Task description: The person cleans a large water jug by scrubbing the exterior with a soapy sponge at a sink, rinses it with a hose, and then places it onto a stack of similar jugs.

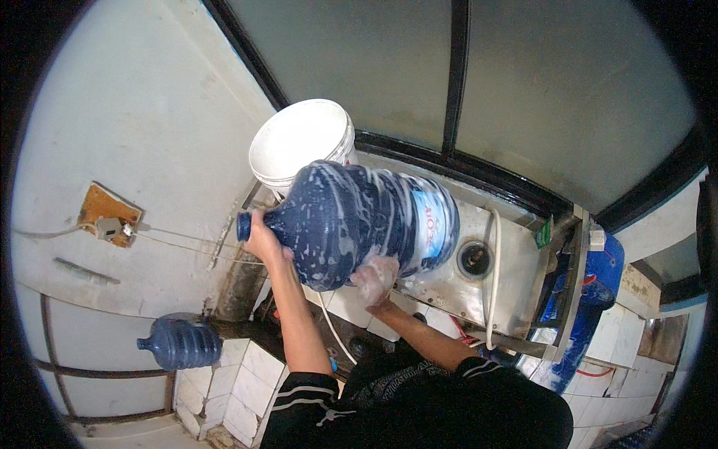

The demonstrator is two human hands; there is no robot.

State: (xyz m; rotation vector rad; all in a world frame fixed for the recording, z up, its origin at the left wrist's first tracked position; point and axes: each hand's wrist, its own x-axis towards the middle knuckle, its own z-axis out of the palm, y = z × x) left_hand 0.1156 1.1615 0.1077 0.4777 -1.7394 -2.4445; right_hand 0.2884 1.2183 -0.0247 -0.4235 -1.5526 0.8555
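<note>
A large blue plastic water-cooler bottle (359,224), streaked with white foam, lies on its side above the metal sink (510,292). Its neck points left and its base right; a light-blue label (429,224) near the base bears writing. My left hand (265,238) is wrapped around the neck, just behind the blue mouth of the bottle. Against the lower side of the body rests my right hand (377,278), curled and covered in suds. Whether a sponge or cloth is inside its fingers is hidden.
A white plastic bucket (305,140) stands behind the bottle. The sink has a round drain (474,259), with a white hose (496,269) across it. Another blue bottle (182,342) lies at lower left. A blue barrel (603,269) stands right; a wall socket (109,227) has cords.
</note>
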